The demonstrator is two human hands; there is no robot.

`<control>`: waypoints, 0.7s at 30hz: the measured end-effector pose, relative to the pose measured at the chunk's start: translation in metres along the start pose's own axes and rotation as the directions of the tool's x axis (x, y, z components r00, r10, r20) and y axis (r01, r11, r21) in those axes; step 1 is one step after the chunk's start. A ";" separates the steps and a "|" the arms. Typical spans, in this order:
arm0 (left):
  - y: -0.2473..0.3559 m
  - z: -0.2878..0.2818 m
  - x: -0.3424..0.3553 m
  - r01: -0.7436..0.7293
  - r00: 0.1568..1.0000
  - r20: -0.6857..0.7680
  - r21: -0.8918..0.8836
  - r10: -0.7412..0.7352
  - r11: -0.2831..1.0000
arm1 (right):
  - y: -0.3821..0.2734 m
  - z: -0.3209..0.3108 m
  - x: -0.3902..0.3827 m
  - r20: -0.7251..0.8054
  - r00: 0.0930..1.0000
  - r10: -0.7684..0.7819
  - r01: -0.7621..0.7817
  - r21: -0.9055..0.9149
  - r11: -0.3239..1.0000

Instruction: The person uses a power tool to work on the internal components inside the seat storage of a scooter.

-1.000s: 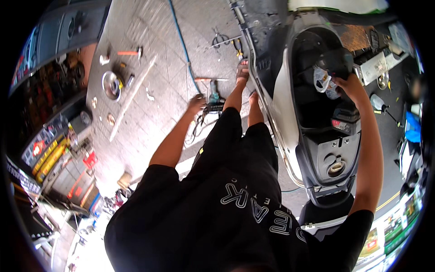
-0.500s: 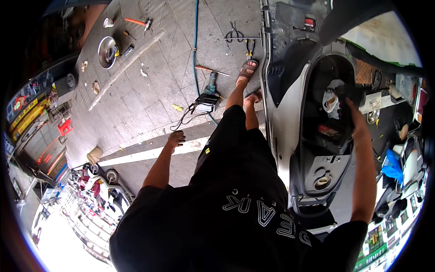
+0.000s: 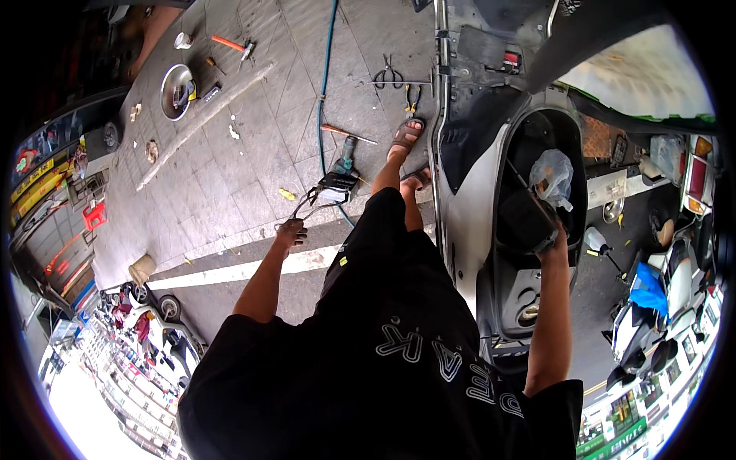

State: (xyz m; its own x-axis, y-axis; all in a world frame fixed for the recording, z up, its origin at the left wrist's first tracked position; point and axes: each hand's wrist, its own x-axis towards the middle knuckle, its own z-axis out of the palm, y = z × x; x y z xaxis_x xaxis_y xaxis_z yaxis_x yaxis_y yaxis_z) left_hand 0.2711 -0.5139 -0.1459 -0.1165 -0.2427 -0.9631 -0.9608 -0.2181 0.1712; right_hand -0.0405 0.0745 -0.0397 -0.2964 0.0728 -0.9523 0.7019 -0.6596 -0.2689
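Note:
My right hand grips a dark box-like object inside the open under-seat compartment of a white-and-black scooter. A crumpled translucent plastic bag lies just above that object in the compartment. My left hand hangs at my left side with fingers loosely apart, holding nothing, over the pavement. Above it in the picture lie looped black straps or cable and a teal-and-black power drill beside a blue hose.
An orange-handled hammer, a steel bowl and pliers lie on the pavement, with scissors and a screwdriver. A red stool stands left. Parked scooters and a blue cloth are at the right.
My left hand has moved down, away from the drill. My right hand has moved down and left from the bag, with the dark object in it. The view has shifted.

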 end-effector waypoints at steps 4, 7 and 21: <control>0.034 0.011 0.001 -0.079 0.996 0.042 0.031 0.077 0.996 | 0.001 -0.020 0.004 0.010 0.995 0.096 -0.097 0.053 0.994; 0.061 0.010 0.003 -0.207 0.972 0.111 -0.019 0.208 0.978 | 0.009 -0.018 -0.006 0.059 0.991 0.121 -0.122 0.011 0.993; 0.256 -0.021 -0.010 -0.446 0.888 0.248 0.263 0.387 0.855 | 0.062 -0.020 -0.023 0.050 0.980 -0.194 0.194 0.008 0.981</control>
State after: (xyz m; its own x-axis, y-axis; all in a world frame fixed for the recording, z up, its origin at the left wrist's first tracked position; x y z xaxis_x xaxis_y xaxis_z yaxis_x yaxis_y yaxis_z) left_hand 0.0318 -0.5873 -0.0884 -0.5380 -0.0661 -0.8403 -0.8359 0.1704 0.5218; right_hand 0.0226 0.0469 -0.0377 -0.4586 0.1623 -0.8737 0.6261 -0.6387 -0.4473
